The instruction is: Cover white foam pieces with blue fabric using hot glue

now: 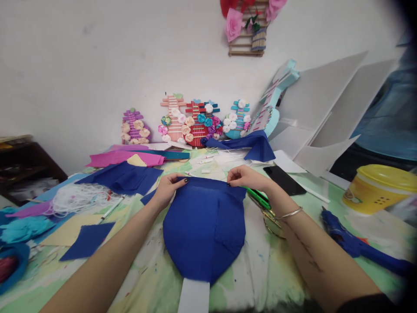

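Observation:
A rounded piece (195,230) covered in dark blue paper lies in front of me, with a white strip (194,295) sticking out at its near end. Along its far edge runs a loose flap of the blue paper (208,184). My left hand (171,188) pinches that flap at the left corner, thumb on top. At the right end my right hand (243,177) grips the same edge between thumb and bent fingers. Just beyond my right wrist are green-handled scissors (259,198), partly hidden by the arm.
A blue glue gun (352,243) and a yellow tub (379,189) stand at the right, near a black phone (285,179). White string (80,199) and blue paper scraps (87,240) lie left. Several flower-decorated instrument shapes (195,124) lean against the wall.

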Demonstrator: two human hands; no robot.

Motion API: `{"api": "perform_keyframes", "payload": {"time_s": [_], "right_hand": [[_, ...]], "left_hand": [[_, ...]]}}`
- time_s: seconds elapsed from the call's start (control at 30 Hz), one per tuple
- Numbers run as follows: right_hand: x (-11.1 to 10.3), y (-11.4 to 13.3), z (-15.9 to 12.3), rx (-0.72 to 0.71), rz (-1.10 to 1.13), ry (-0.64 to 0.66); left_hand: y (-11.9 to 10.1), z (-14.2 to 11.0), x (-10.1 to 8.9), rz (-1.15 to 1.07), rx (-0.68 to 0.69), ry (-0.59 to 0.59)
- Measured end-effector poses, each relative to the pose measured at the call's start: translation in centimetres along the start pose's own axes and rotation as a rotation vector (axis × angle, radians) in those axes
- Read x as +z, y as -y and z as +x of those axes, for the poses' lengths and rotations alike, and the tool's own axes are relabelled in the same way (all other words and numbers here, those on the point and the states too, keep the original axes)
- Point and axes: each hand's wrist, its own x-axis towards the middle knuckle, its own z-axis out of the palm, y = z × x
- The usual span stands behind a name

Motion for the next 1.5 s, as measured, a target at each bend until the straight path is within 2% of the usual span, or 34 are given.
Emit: {"api": "perform_keyframes", "payload": {"time_s": [0.1,0.33,0.6,1.03,1.17,1.33,1.43,1.5], "right_hand": [[-0.3,-0.2,-0.2,0.002,0.048,0.015],[0.7,-0.7,0.2,0.012,0.19,0.03],[-1.1,-2.0,-0.6,0.023,0.309,0.08],[-2.7,-2.0,-2.1,0.018,0.337,0.151],[-3.2,-2.2,-2.3,0.002,0.322,0.108],[-1.3,-1.7,-1.0,-0.02,0.286,-0.023],[0.4,-1.4,0.0,-0.014,0.245,-0.003],[0.7,-1.3,0.2,-0.007,0.225,0.029]], "left_hand": [[0.0,-0.1,0.0,-0.006,-0.013,-0.004],[0.5,-0.1,0.0,-0.013,-0.026,-0.029],[1.0,0.2,-0.6,-0.036,-0.028,-0.061],[1.6,0.3,-0.7,-0.079,-0.041,-0.05],[1.5,0.4,-1.0,-0.086,-0.049,-0.07],[1.6,0.4,-0.9,-0.093,-0.052,-0.076],[1.6,0.4,-0.9,-0.094,-0.052,-0.082],[1.6,0.4,-0.9,-0.095,-0.053,-0.087]]}}
